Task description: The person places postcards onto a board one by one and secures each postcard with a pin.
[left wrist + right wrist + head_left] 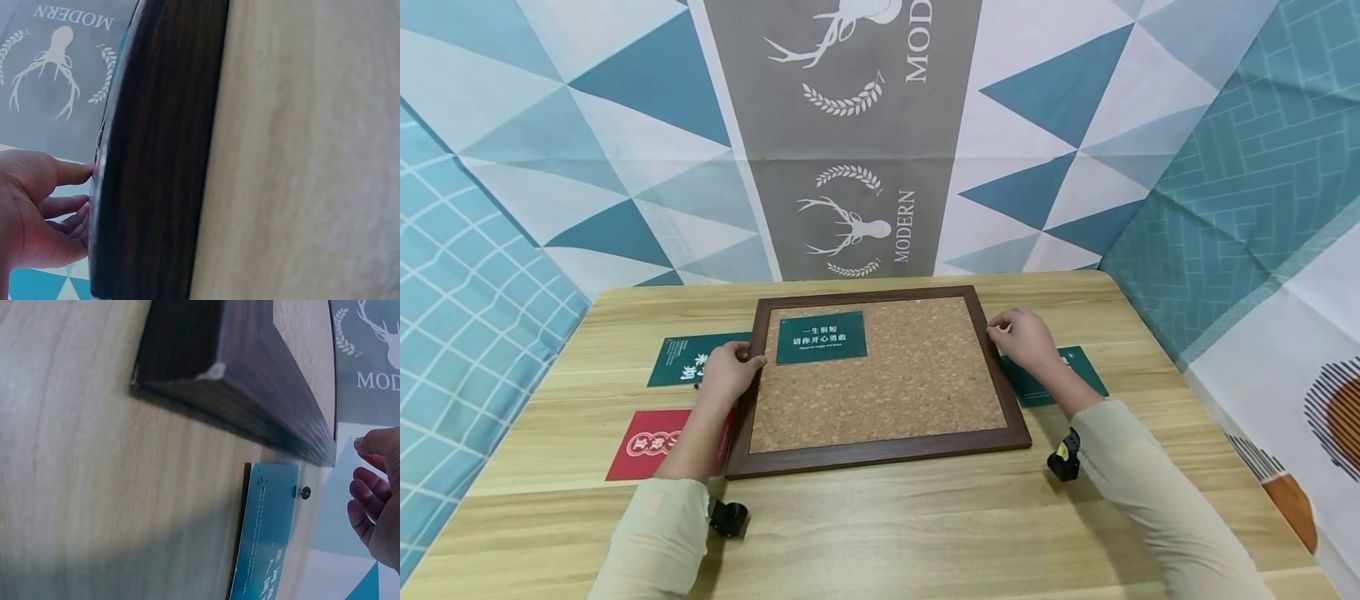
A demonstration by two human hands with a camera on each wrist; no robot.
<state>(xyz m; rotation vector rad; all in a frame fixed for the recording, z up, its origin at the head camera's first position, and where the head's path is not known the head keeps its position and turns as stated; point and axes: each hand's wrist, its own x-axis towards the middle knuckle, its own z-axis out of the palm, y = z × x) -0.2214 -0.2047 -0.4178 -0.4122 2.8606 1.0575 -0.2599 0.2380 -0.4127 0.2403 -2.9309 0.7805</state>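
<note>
waiting at nine o'clock of the cork board (880, 404) is the left green card (673, 354), with the red card (634, 454) between eight and nine; both seem set aside within easy reach. the left hand (730, 372), also at nine, has bent fingers and its thumb at the frame (880, 452), probably steadying it. the board lies flat mid-table, the inner green card (822, 337) towards its ten-to-eleven o'clock corner, perhaps leaving cork for others. at two to three, the right hand (1021, 337) has curled fingers, thumb and forefinger drawn together near the frame; the right green card (1078, 367) lies at three.

the left hand and forearm cover parts of both left-side cards, and how firmly those fingers grip can't be told. whether the right fingertips pinch something tiny is unclear. the right forearm crosses its card, beside which a small round dark thing (305, 492) may be a pin.
</note>
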